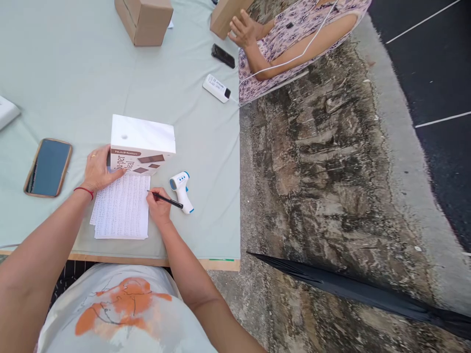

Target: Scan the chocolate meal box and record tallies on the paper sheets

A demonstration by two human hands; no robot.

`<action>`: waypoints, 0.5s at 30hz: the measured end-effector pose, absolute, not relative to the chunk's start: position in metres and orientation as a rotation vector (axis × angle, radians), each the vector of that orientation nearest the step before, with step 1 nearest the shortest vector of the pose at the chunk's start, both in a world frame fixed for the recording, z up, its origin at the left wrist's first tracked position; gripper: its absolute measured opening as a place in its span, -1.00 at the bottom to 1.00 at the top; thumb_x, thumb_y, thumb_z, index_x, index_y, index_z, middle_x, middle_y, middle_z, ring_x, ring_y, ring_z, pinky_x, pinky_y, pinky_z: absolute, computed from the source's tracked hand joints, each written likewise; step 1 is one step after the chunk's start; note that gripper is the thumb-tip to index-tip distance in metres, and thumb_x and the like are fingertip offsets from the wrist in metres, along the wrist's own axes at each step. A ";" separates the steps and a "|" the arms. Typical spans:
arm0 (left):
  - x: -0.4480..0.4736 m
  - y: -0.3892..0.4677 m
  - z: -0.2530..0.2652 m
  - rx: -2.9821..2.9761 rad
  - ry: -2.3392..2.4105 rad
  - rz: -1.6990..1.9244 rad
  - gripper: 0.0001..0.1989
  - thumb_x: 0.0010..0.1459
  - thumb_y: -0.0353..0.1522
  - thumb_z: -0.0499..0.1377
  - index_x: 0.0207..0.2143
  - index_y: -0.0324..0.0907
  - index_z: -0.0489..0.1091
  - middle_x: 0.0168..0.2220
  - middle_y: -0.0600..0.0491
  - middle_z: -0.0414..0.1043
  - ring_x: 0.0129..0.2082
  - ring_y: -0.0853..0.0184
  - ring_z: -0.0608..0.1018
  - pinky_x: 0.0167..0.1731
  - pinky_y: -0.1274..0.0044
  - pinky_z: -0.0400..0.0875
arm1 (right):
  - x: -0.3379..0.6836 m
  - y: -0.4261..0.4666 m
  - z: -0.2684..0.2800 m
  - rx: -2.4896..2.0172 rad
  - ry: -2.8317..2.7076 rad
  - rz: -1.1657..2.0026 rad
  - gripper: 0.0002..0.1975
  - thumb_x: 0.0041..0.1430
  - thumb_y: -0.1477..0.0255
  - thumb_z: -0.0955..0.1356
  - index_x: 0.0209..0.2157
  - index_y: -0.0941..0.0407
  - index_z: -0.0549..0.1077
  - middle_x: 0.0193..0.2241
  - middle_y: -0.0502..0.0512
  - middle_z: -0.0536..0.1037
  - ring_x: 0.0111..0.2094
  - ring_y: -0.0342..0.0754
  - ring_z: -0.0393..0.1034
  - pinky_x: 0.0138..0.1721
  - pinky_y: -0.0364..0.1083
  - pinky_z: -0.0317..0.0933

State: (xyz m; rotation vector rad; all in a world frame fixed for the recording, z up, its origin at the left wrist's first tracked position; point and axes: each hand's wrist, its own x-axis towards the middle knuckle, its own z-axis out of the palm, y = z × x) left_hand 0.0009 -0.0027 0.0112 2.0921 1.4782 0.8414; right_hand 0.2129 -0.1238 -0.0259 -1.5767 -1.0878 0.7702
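My left hand (98, 169) grips the left side of a white box (143, 135) with brown lettering, its thumb lying across the lower front. The box stands over the top end of a stack of printed sheets (121, 211). Between the fingers of my right hand (159, 205) is a black pen (167, 199), its tip at the right edge of the sheets. Just right of that hand lies a white and blue infrared thermometer (181, 191).
A phone (48, 167) lies on the tablecloth at left. Farther back are a white device (216, 88), a black object (223, 56) and a cardboard box (145, 22). Another person's hands (245, 29) are beside a second cardboard box (226, 17). The table ends at right above rough ground.
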 end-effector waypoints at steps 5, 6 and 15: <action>0.001 -0.003 0.011 2.115 1.470 0.839 -0.31 0.05 0.01 0.22 0.13 -0.20 0.32 0.02 -0.21 0.46 0.11 -0.18 0.46 0.18 -0.02 0.25 | 0.214 -0.123 -0.030 -1.591 -1.129 0.754 -0.81 0.05 0.27 0.26 -0.45 0.10 0.37 -0.51 -0.02 0.39 -0.46 -0.11 0.21 -0.35 -0.10 0.16; 0.001 -0.003 0.011 2.116 1.471 0.839 -0.32 0.05 0.00 0.22 0.12 -0.20 0.32 0.01 -0.21 0.46 0.11 -0.17 0.46 0.19 -0.02 0.25 | 0.214 -0.123 -0.030 -1.597 -1.137 0.755 -0.82 0.05 0.28 0.26 -0.45 0.10 0.36 -0.50 -0.02 0.39 -0.46 -0.11 0.22 -0.35 -0.10 0.16; 0.001 -0.003 0.013 2.096 1.480 0.831 -0.33 0.04 0.01 0.22 0.11 -0.18 0.34 0.01 -0.21 0.47 0.11 -0.18 0.46 0.19 -0.02 0.24 | 0.212 -0.125 -0.032 -1.573 -1.033 0.755 -0.77 0.05 0.23 0.27 -0.44 0.11 0.38 -0.50 0.00 0.39 -0.46 -0.11 0.23 -0.37 -0.10 0.18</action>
